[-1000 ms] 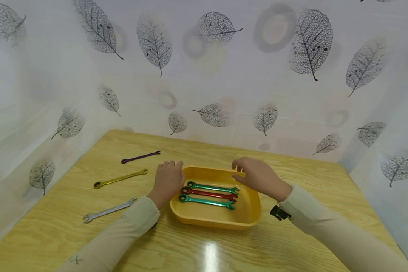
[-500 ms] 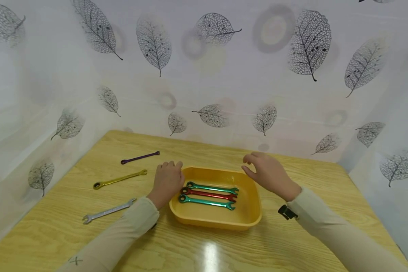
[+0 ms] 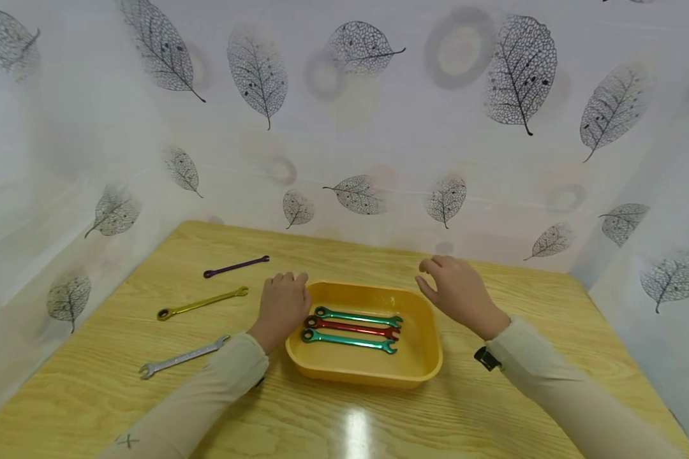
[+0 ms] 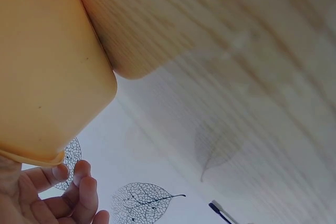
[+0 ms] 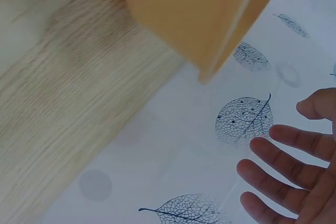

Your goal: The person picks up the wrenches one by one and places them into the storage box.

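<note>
A yellow plastic tray stands on the table. Two green combination wrenches, one at the back and one at the front, lie in it with a red wrench between them. My left hand grips the tray's left rim; in the left wrist view its curled fingers are right at the rim. Beyond the tray's back right corner, my right hand hovers with nothing in it. Its fingers are spread apart in the right wrist view, away from the tray wall.
Left of the tray, three more wrenches lie apart on the wooden table: purple at the back, gold in the middle, silver in front. A white leaf-print curtain closes off the back and sides.
My right hand has moved right, from over the tray's right side to beyond its rim. The left hand, tray and wrenches have stayed put.
</note>
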Demonstrator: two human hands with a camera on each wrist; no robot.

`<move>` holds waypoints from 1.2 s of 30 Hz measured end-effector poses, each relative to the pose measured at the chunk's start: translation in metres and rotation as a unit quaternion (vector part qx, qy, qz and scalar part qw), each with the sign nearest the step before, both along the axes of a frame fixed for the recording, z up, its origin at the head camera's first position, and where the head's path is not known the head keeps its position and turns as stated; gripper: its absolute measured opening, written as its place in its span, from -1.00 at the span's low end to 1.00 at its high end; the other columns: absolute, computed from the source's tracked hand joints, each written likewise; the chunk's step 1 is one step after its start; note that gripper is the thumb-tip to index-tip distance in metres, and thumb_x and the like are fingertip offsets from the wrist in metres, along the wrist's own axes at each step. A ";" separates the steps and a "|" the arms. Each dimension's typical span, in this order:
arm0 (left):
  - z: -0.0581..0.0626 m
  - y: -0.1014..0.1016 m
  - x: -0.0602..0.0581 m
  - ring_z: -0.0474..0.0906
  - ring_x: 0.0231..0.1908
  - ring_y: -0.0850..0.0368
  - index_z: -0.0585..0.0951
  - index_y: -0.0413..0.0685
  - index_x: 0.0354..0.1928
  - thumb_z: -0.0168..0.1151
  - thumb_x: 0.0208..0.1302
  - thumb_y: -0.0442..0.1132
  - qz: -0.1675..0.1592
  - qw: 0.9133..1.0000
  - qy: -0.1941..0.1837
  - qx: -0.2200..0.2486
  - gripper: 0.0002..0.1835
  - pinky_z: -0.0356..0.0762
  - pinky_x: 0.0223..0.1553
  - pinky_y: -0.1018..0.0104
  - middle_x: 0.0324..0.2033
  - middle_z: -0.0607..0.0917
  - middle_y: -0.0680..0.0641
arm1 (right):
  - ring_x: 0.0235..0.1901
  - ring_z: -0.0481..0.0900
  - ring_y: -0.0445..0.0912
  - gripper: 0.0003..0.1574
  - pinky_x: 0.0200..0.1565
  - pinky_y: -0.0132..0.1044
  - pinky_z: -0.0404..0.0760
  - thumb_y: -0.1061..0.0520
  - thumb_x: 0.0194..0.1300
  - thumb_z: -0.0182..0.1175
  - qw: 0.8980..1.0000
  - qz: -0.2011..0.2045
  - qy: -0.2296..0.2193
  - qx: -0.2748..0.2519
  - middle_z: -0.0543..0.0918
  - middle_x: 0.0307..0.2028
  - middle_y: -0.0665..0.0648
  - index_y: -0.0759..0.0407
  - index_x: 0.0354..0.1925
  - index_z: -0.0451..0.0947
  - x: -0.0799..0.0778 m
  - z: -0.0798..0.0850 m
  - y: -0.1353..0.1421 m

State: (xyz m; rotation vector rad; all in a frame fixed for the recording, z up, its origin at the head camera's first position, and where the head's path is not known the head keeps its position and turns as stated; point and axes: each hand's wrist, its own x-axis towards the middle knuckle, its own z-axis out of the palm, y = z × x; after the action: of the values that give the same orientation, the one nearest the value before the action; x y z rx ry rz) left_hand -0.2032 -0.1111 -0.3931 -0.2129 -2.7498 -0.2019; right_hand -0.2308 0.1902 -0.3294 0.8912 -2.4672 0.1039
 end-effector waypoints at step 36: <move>-0.001 -0.004 -0.002 0.49 -0.46 -0.01 0.53 -0.10 -0.30 0.12 0.22 -0.21 -0.022 1.000 -0.001 0.010 -0.89 0.48 -0.31 0.07 -0.50 0.57 -0.11 | -0.62 0.29 -0.06 -0.72 -0.57 -0.27 0.32 0.03 0.22 0.20 0.997 -0.065 -0.016 0.023 0.39 -0.63 0.09 0.20 -0.42 0.41 -0.005 -0.055 0.008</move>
State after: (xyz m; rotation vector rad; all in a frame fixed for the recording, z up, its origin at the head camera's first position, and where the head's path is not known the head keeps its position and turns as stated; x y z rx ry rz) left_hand -0.2056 -0.1150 -0.3937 -0.2681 -2.7457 -0.2401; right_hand -0.2356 0.1977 -0.3841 0.7497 -2.5594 0.0163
